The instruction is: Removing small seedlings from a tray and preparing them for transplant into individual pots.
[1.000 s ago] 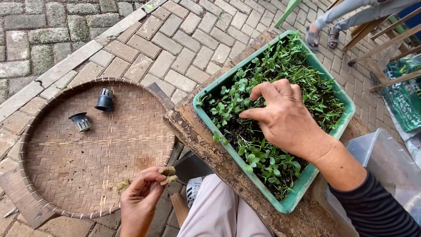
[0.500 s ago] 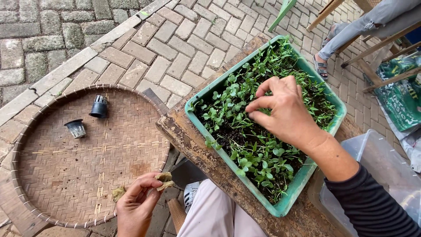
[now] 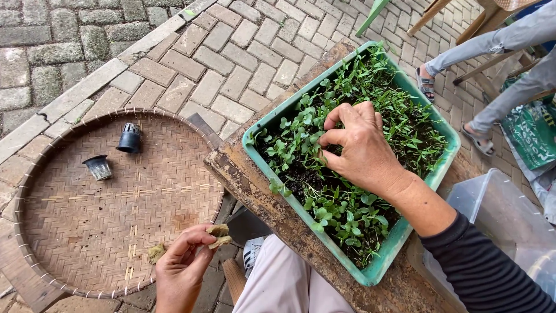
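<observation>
A green tray (image 3: 382,265) full of dark soil and small green seedlings (image 3: 341,211) sits on a worn wooden board (image 3: 258,191). My right hand (image 3: 359,148) reaches into the tray's middle, fingertips pinched down among the seedlings. Whether a stem is between them is hidden. My left hand (image 3: 182,269) hovers low over the near edge of a round woven bamboo tray (image 3: 116,203) and holds a small brownish spongy piece (image 3: 219,235) between thumb and fingers.
Two small black net cups (image 3: 128,138) (image 3: 98,167) and a brownish scrap (image 3: 155,253) lie on the woven tray. Brick paving surrounds it. A seated person's legs (image 3: 492,52) and wooden chair are at the upper right, a clear plastic bin (image 3: 509,226) at the right.
My right hand has curled its fingers and pressed lower into the seedlings. My left hand keeps the brownish piece, shifted slightly. The view has drifted a little.
</observation>
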